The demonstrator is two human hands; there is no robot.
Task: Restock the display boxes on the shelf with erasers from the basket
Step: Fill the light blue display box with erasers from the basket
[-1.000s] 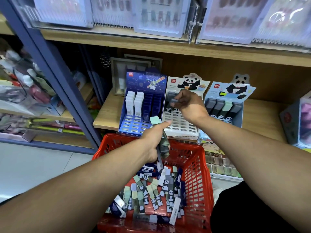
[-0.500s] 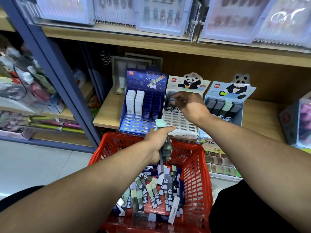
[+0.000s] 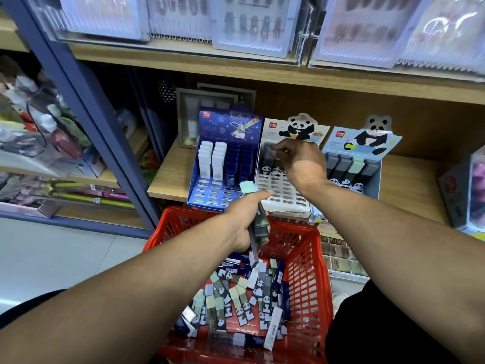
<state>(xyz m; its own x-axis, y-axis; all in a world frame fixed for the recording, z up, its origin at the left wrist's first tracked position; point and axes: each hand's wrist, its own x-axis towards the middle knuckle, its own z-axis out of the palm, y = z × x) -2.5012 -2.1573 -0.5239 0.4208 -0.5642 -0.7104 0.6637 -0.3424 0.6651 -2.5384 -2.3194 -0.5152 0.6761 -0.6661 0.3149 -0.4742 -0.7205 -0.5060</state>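
Erasers (image 3: 258,222) gripped in left hand (image 3: 245,219), above basket (image 3: 309,261)

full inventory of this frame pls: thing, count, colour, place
basket: one, red, below the shelf edge
loose erasers: many, green, grey, navy, white, in the basket
blue display box: one, shelf left, white and navy erasers in its back rows
white panda display box: one, shelf middle, mostly empty slots
pale blue panda display box: one, shelf right, grey and green erasers
shelf: wooden
left hand: grips a bundle of erasers above the basket
right hand: pinches an eraser at the white box's back row
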